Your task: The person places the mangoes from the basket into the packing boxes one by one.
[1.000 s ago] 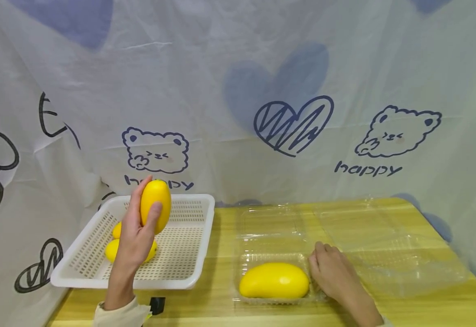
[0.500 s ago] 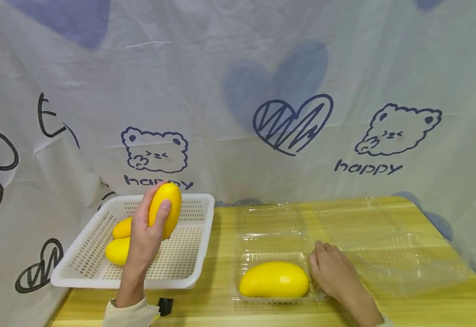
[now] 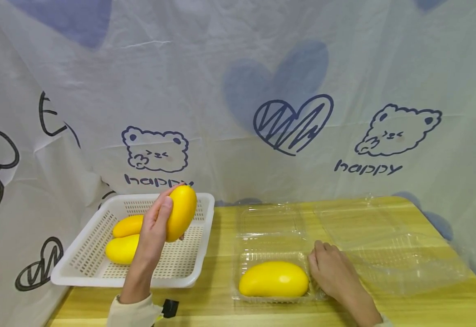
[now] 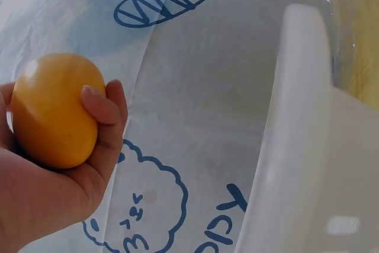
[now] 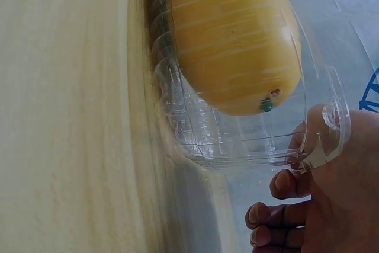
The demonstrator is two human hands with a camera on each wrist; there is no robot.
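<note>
We find the left hand [image 3: 154, 229] raised over the white basket [image 3: 99, 268], its fingers and thumb curled round a yellow mango [image 3: 181, 212]; the left wrist view confirms the grip, with the thumb [image 4: 99, 105] pressed on the fruit's side. The held mango is clear of the basket floor and stands nearly upright, tilted slightly to the right, above the basket's right half.

We note the right hand [image 3: 332, 272] resting on the worktop [image 3: 221, 227] against the right end of a clear plastic clamshell tray [image 3: 276, 297]. In the right wrist view its fingertips [image 5: 284, 183] are bent at the tray's corner tab and touch the clear rim; we cannot tell whether they pinch it or merely rest there.

A second mango [image 3: 273, 279] lies on its side inside that tray, filling most of it, its stem end toward the right hand. The tray's lid [image 3: 271, 222] lies open behind it. Two further mangoes [image 3: 123, 240] lie side by side on the left part of the basket floor. More clear plastic packaging [image 3: 389, 245] lies on the worktop to the right. A printed cloth [image 3: 238, 91] with bears and hearts hangs behind
</note>
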